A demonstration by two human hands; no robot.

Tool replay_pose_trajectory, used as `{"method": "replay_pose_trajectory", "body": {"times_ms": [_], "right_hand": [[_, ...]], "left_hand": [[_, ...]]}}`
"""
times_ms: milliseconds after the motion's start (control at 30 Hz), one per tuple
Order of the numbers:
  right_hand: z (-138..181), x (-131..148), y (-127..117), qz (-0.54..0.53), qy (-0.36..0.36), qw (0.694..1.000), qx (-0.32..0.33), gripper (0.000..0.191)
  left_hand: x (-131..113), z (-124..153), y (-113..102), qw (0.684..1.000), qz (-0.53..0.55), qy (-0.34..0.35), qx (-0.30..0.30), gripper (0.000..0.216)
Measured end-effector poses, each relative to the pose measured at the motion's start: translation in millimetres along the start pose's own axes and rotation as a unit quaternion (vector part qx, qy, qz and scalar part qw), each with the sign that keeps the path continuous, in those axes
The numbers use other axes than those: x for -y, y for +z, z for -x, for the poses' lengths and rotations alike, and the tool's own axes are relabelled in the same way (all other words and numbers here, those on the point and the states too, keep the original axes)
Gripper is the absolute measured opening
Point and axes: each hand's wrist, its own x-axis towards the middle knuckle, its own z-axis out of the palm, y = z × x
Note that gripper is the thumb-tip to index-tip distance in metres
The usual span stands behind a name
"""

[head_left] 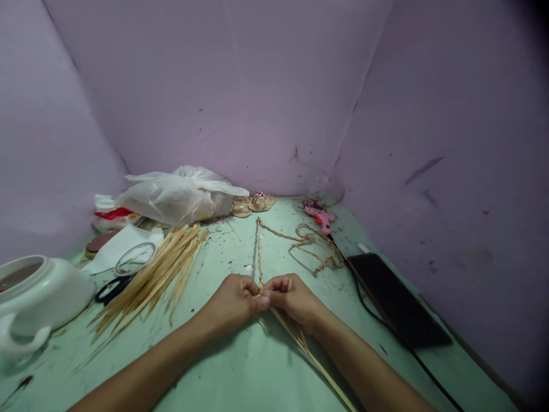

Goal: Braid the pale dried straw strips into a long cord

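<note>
A thin braid of tan plant fibre runs from a point near the back of the table toward me, its near end pinched between my two hands. My left hand has its thumb and fingers closed on the braid's end. Right beside it, my right hand pinches the same end, the fingertips of both hands touching. Loose straw-coloured strips trail from there under my right hand toward the front edge. Beyond the far bend, the braid continues to the right and lies in a loose tangle.
On the left lie a bundle of dry strips, black-handled scissors, a tape roll and a white pot. Farther back is a plastic bag beside woven pieces. A pink glue gun, its cord and a black phone occupy the right.
</note>
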Motion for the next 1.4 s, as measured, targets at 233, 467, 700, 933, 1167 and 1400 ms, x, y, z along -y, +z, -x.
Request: {"method": "replay_pose_trajectory", "body": {"times_ms": [233, 467, 700, 933, 1167, 1400], "right_hand": [[-2, -6, 4, 0.039, -0.064, 0.997, -0.008, 0.011], [0, -7, 5, 0.168, -0.115, 0.978, -0.049, 0.016], [19, 5, 9, 0.409, -0.114, 0.898, -0.112, 0.02], [43, 11, 30, 0.633, -0.146, 0.757, -0.067, 0.02], [44, 8, 32, 0.648, -0.195, 0.736, -0.025, 0.031], [25, 20, 1, 0.284, -0.141, 0.945, -0.077, 0.026]], "left_hand": [[-4, 5, 0, 0.995, -0.08, 0.023, -0.045, 0.017], [-4, 7, 7, 0.994, -0.054, 0.009, -0.09, 0.017], [0, 7, 13, 0.993, 0.023, -0.015, -0.116, 0.012], [-3, 8, 19, 0.977, 0.155, -0.11, -0.098, 0.006], [-3, 10, 13, 0.99, 0.106, -0.035, -0.085, 0.009], [6, 12, 11, 0.987, 0.141, -0.032, -0.066, 0.011]]}}
